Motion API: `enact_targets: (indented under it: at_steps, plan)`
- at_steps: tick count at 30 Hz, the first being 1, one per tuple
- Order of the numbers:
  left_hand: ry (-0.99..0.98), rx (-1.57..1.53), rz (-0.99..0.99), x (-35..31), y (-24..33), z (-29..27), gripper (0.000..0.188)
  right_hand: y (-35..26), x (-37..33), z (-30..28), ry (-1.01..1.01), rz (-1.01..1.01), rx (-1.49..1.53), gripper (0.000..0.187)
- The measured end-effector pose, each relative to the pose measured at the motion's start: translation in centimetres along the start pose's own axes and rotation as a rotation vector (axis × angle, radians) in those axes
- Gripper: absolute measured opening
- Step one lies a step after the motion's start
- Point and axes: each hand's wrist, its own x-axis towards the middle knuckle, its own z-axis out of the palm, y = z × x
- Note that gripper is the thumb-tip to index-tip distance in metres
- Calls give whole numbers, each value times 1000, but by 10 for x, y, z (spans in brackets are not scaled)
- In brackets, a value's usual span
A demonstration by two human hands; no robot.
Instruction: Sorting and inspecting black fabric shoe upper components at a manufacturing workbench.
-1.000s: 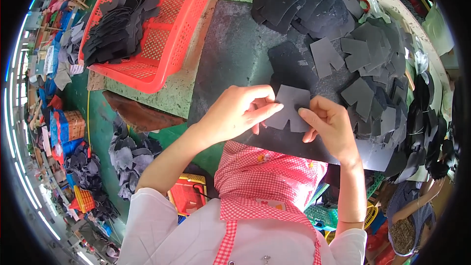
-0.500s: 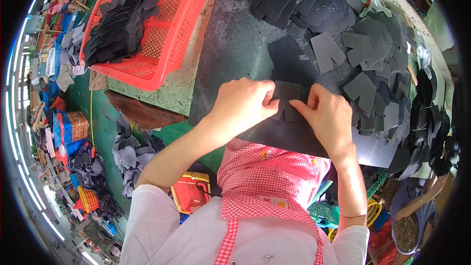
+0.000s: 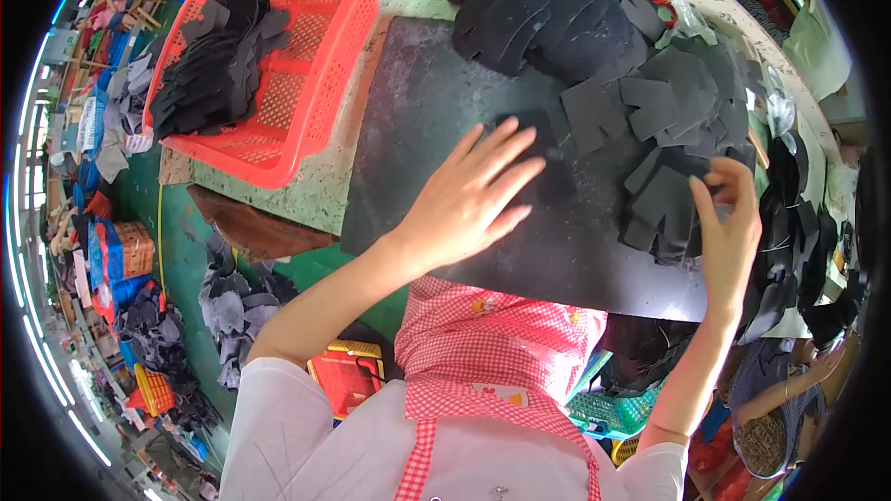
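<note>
My left hand [image 3: 475,187] lies with its fingers spread over the dark board [image 3: 408,121]. Its fingertips reach a black cut piece of sheet material [image 3: 548,144], partly hidden under them. Farther right, the thumb and forefinger of my right hand [image 3: 729,223] are pinched at the upper right corner of a dark grey notched piece [image 3: 666,204] in a loose pile. More notched grey pieces [image 3: 673,97] overlap just beyond it. A large stack of black pieces [image 3: 548,14] sits at the board's far side.
A red perforated plastic basket [image 3: 311,97] holding black pieces stands on the worn table [image 3: 348,130] to the left. Bundles of dark strips [image 3: 794,232] hang at the right edge. Below left, grey scraps [image 3: 232,301] lie near the green floor. Another person's arm [image 3: 789,394] shows at lower right.
Both hands were together over a notched piece at the board's near middle. My right hand has moved right to the grey pile; my left has opened and spread out.
</note>
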Motion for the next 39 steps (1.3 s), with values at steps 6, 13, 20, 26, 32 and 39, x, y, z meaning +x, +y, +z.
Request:
enact_targets:
  at_steps: [6, 13, 20, 26, 32, 39]
  plan:
    - [-194, -122, 71, -23, 19, -6, 48, -23, 40, 86, -99, -139, 104, 42]
    - [299, -392, -236, 3, 18, -16, 37, -40, 47, 64, -452, -93, 168, 33]
    - [-124, -690, -491, 7, 19, -26, 29, -44, -29, 58, -670, 346, 675, 17]
    - [-338, -701, -637, -7, 13, -26, 30, -46, -52, 62, -740, 436, 584, 11]
    - [-357, -575, -626, -3, 14, -21, 25, -44, -47, 64, -778, 439, 516, 14]
    - [-305, -239, -456, -3, 22, -16, 29, -53, -44, 67, -731, 240, 232, 16]
